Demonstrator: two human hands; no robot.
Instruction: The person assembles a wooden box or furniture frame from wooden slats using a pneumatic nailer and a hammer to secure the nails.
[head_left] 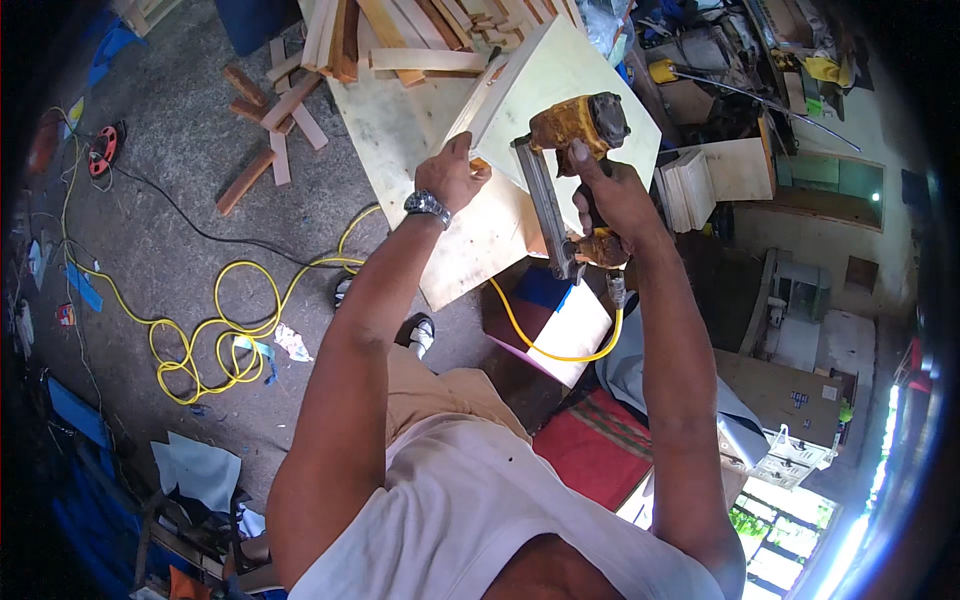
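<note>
My right hand (622, 200) is wrapped round the handle of a worn yellow-and-black air nail gun (568, 125). Its long magazine (543, 205) hangs down in front of the wooden box. A yellow air hose (585, 357) is coupled to the base of its handle. My left hand (453, 177), with a watch on the wrist, closes on the near left corner of a pale wooden box (555, 65); the fingertips are partly hidden. The box rests tilted to my view on a plywood worktop (385, 135). The gun's nose is close to the box, but I cannot tell whether they touch.
Wood strips (425, 60) pile on the worktop's far side, and offcuts (245, 182) lie on the concrete floor. Loops of yellow hose (225, 325) and a black cord (215, 238) cross the floor at left. Stacked panels (687, 190) stand at right. A red cloth (595, 445) lies near me.
</note>
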